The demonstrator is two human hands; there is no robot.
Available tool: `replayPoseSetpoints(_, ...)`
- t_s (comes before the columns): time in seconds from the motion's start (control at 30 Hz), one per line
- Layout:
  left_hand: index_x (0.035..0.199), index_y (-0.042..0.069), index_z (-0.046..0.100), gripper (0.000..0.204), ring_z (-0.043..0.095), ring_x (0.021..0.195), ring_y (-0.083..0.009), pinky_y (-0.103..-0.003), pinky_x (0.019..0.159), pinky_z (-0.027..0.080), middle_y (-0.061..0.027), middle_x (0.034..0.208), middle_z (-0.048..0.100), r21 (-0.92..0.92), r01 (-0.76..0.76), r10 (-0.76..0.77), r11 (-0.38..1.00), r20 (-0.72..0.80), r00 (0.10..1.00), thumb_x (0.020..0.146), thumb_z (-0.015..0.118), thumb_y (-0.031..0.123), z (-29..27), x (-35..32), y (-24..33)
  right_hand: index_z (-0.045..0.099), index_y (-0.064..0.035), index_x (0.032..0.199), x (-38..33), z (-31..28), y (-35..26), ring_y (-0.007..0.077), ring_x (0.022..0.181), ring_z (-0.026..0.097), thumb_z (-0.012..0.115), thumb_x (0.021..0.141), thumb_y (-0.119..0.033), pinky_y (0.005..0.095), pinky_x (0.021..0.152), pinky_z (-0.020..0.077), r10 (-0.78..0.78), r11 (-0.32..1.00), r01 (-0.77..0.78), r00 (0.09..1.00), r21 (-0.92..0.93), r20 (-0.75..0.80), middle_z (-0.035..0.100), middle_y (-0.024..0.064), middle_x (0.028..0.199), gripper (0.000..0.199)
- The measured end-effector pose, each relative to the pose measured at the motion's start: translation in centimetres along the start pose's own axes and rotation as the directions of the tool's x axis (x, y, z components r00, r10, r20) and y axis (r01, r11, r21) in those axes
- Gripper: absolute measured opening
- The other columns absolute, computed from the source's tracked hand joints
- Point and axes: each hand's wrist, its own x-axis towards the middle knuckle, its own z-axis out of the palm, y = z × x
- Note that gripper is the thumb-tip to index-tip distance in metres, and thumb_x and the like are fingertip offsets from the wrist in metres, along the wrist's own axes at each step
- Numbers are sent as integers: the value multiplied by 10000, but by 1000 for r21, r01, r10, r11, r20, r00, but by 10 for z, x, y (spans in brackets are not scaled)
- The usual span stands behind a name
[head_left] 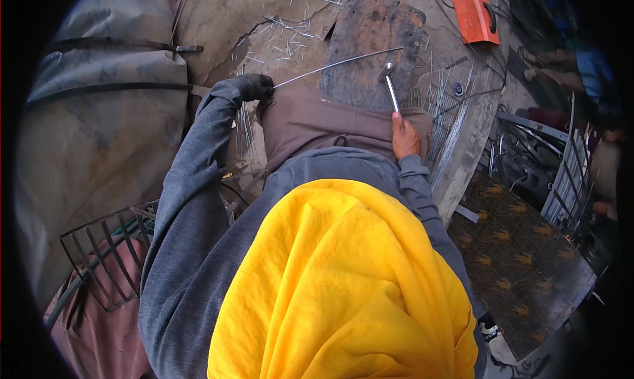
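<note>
Steel wire (pixel 337 65) gripped in gloved left hand (pixel 254 86) (right hand (pixel 404 138) clamps hammer (pixel 389 82)).

Cracked concrete floor (pixel 218 29): dark rusty metal plate (pixel 370 45) lying flat at far centre; scattered short wire offcuts (pixel 290 29) far left of it; orange box-like tool (pixel 477 17) far right; bundle of straight wires (pixel 449 115) right.

yellow cloth (pixel 343 280), grey sleeves (pixel 191 181), orange box (pixel 477 16), rusty brown plate (pixel 370 45), dark gold-patterned mat (pixel 522 260)
</note>
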Motion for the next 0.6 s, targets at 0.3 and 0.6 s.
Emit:
replayPoseSetpoints(0.3,1074,126,656,325,637,930,-300,-405,840,489,-119,1010,688,-78,-147,142,986,-63,988,949,481,369,33,17,-52,586,-14,852,5,2,-32,487,908,571,417,919,-643,509,773,435,-140,989,139,990,54,20,626,270,898,654)
replayPoseSetpoints(0.6,1078,114,654,320,635,929,-285,-397,840,489,-116,1009,686,-85,-125,119,988,-72,990,945,491,356,32,33,-51,581,-36,846,1,16,-58,479,817,588,474,932,-581,511,700,447,-264,951,278,958,138,-111,632,243,810,562)
